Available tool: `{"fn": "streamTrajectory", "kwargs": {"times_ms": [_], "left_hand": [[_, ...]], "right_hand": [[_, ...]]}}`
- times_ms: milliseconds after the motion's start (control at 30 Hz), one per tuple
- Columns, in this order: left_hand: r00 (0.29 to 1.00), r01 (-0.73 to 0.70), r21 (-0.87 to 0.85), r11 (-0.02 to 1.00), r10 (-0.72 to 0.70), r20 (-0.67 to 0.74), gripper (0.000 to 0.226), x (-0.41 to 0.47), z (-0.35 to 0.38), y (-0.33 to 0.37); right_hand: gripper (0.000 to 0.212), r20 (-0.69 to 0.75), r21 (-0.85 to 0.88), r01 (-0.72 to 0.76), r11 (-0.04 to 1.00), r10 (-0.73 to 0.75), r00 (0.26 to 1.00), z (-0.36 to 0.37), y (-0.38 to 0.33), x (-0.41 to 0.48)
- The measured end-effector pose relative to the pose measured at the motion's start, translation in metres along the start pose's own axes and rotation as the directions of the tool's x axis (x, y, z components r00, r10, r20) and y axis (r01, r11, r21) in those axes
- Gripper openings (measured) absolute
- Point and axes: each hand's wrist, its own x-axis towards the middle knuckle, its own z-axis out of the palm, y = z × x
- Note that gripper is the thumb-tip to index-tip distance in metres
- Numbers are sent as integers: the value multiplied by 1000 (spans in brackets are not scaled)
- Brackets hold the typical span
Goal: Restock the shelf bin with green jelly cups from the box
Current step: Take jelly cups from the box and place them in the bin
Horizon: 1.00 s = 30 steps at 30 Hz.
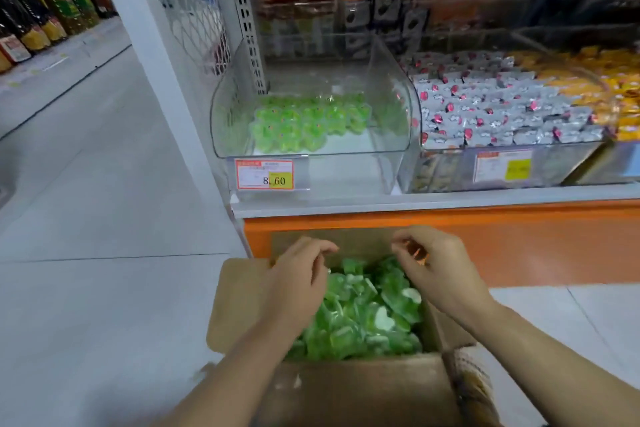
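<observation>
Both your left hand (298,282) and right hand (438,269) hover curled, grasp unclear; overfull handfuls of jelly cups (363,317) may miss the bin (346,148).

A single head-worn wide-angle view looks forward and down, close over the box (363,392), facing the shelf (415,203) ahead

Box (363,392): open, on floor, filled with green jelly cups (363,315).
Shelf bin (311,149): clear, partly stocked.
Left hand (298,284), right hand (440,274): fingers curled, above box.
</observation>
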Motion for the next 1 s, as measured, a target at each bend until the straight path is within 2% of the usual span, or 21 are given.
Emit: {"fn": "streamTrajectory", "kwargs": {"times_ms": [67,167,233,300,333,433,500,667,767,867,1000], "left_hand": [[983,99,66,993,-108,147,26,-8,17,-10],[927,172,151,973,-212,308,29,-11,33,-20],[891,167,195,966,-232,390,35,-10,40,-24],[841,142,251,958,-251,480,46,-9,47,-31],[802,130,280,951,-267,535,53,-9,50,-34],[667,58,386,921,-323,672,71,-10,61,-41],[616,23,436,900,-356,702,78,-10,65,-41],[527,166,411,896,-433,731,86,-11,74,-38],[533,200,407,891,-448,718,92,-15,75,-38],[581,240,353,904,-425,694,83,-20,73,-42],[666,260,258,931,-366,650,69,-26,69,-51]], "right_hand": [[32,138,-151,-36,988,57,989,12,21,-7],[40,321,-389,49,920,86,943,21,39,-9],[49,438,-391,48,919,140,888,28,47,-12],[71,555,-355,-17,935,225,801,39,55,-14],[78,590,-378,0,926,241,770,42,57,-13],[85,635,-430,107,896,216,742,52,61,-7],[84,663,-464,172,869,211,719,58,62,-2],[78,705,-580,354,734,235,669,70,63,4],[75,686,-610,362,705,242,686,72,62,4],[67,660,-588,310,747,222,718,66,61,4],[74,664,-541,258,801,218,715,61,65,3]]}}
